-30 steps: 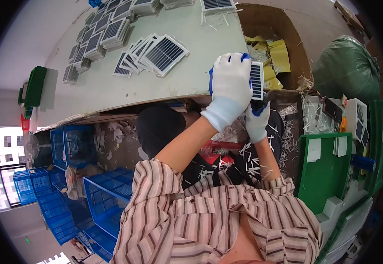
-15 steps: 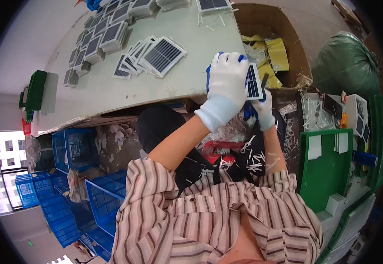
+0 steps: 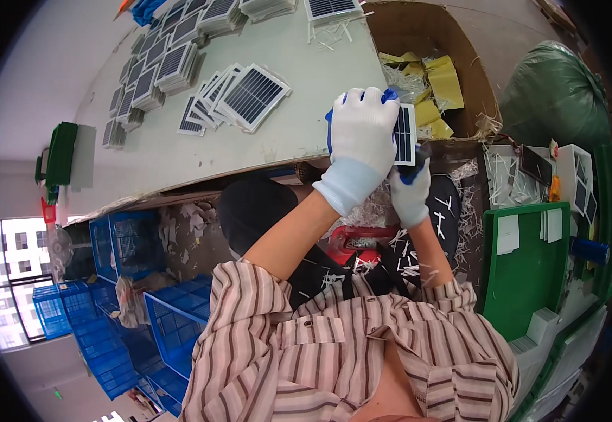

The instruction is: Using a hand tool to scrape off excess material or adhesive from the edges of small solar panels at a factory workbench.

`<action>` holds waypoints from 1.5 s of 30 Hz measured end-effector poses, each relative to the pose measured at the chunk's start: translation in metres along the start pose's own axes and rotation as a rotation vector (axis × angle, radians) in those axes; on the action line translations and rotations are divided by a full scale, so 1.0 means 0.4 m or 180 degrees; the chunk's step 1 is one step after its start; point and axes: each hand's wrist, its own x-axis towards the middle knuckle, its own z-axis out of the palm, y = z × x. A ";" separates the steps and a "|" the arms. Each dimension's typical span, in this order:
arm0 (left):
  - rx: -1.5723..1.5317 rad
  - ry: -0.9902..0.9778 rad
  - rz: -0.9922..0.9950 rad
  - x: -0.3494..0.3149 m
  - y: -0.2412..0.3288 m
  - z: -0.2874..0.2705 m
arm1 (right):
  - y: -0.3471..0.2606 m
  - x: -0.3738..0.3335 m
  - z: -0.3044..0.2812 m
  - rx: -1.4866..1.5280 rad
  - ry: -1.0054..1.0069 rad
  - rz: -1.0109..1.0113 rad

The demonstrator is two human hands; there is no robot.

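My left hand (image 3: 364, 130), in a white knit glove with blue fingertips, is closed on a small solar panel (image 3: 404, 135) at the table's front edge. The panel is upright in view, with dark cells and a white border. Just below its lower corner is my right hand (image 3: 410, 193), in the same kind of glove. Its fingers are curled around a dark, narrow tool (image 3: 423, 150), mostly hidden and blurred. On the table (image 3: 278, 151), several loose panels (image 3: 253, 97) lie fanned out to the left of my hands.
Stacks of panels (image 3: 176, 67) stand at the far left of the table. A cardboard box (image 3: 454, 35) with yellow scraps sits beyond my hands. White strips litter my lap and the floor. A green tray (image 3: 520, 271) stands at right, blue crates (image 3: 172, 330) at left.
My right hand has moved down and slightly left along the panel, and the dark tool with it has dropped toward the lower corner. My left hand still grips the panel, nearly in place.
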 end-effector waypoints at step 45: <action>-0.0804 0.0286 0.0346 -0.007 -0.096 -0.037 | -0.070 -0.003 -0.669 -0.2302 0.0432 0.1008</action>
